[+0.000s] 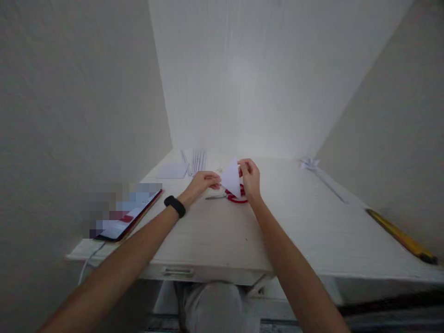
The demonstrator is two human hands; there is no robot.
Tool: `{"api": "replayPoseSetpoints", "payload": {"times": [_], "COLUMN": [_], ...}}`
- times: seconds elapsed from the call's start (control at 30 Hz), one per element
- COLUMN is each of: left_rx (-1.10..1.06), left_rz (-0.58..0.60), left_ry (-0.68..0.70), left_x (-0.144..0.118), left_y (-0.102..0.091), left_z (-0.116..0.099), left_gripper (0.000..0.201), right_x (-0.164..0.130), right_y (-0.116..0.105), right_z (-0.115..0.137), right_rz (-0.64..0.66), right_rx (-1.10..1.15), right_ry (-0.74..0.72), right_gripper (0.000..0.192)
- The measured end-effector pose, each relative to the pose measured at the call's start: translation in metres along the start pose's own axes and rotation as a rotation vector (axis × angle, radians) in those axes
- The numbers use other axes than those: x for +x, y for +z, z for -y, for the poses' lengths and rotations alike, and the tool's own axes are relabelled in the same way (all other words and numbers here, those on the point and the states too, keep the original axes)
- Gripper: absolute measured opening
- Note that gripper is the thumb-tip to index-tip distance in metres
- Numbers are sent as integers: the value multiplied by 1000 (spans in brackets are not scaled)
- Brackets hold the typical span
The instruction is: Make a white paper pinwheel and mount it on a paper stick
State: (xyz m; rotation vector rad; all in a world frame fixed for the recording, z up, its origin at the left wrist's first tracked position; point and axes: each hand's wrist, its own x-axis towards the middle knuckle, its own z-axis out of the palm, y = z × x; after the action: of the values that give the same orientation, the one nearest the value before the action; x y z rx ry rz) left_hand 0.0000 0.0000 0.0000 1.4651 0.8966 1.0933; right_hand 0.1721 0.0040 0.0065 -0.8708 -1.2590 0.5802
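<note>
A white sheet of paper folded to a triangle (231,178) is held up between my two hands, over the white desk. My left hand (207,179) pinches its left corner. On the other side, my right hand (250,176) has its fingers closed at the paper's right edge. Just under the paper lies a pair of scissors (236,200) with red handles and blades pointing left; the paper and my right hand cover part of them. A black band sits on my left wrist.
At the left edge lies a tablet (128,217) with a cable. Farther back are a square of paper (172,170) and several thin paper rolls (199,161). To the right are a paper flower on a stem (326,178) and a yellow cutter (400,235). Walls enclose the desk (215,240).
</note>
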Motion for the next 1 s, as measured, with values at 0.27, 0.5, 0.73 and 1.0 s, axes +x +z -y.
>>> {"api": "replayPoseSetpoints", "payload": {"times": [0.27,0.5,0.73,1.0], "left_rx": [-116,-76,-41,14], "left_rz": [-300,-373,-394,-372], "left_ry": [30,47,75,107], "left_x": [6,5,5,5], "left_y": [-9,-6,-5,-4], "left_z": [14,15,12,13], "left_gripper": [24,17,11,9], "right_x": [-6,-8,-9,-10], "right_y": [5,5,7,6], "right_z": [-14,-16,-17,-15], "right_rz": [122,155,143,127], "right_rx": [-242,-306,-324,-324], "right_ry": [80,107,87,39], "right_gripper": [19,16,12,12]}}
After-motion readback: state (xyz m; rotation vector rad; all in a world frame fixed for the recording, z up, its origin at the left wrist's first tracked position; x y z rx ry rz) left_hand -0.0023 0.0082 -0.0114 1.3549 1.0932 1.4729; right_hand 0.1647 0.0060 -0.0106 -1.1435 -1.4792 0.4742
